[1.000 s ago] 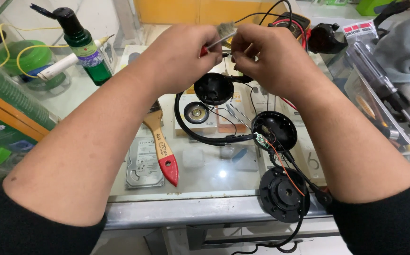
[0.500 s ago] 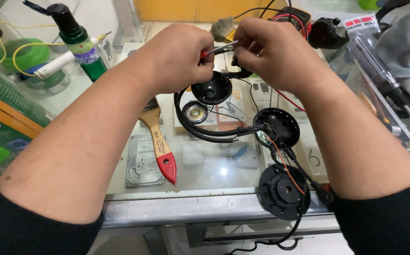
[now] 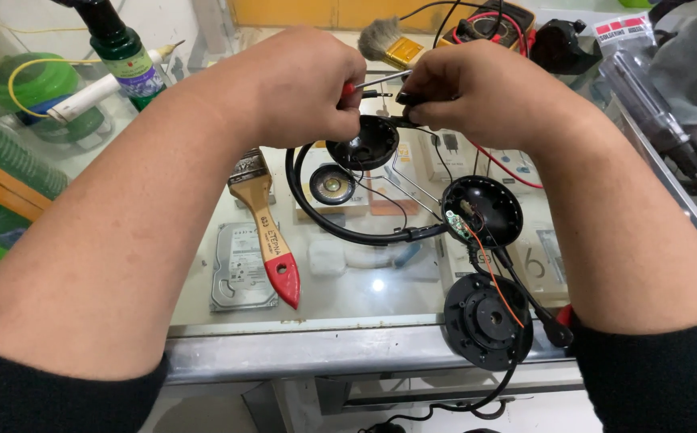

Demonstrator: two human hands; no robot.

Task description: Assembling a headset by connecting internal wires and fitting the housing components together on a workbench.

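My left hand point(image 3: 300, 84) is closed around a thin metal tool with a red grip point(image 3: 372, 80), its shaft pointing right. My right hand point(image 3: 477, 88) pinches a small black part point(image 3: 405, 100) at the tool's tip, just above an opened black headphone cup point(image 3: 362, 144). The black headband point(image 3: 324, 220) curves down to a second open earcup point(image 3: 483, 210) with a small circuit board and orange wire. A loose round speaker point(image 3: 332, 184) and a black earcup cover point(image 3: 486, 319) lie on the glass table point(image 3: 348, 281).
A paintbrush with a wooden handle and red tip point(image 3: 268, 232) lies left of the headphones. A green bottle point(image 3: 124, 52) and green tape roll point(image 3: 40, 92) stand far left. A multimeter point(image 3: 493, 24) and second brush point(image 3: 389, 44) sit behind. A clear plastic box point(image 3: 661, 112) is at the right.
Both hands have stayed together over the upper earcup, shifting slightly toward me and lower in view. The headphones on the table have not moved.
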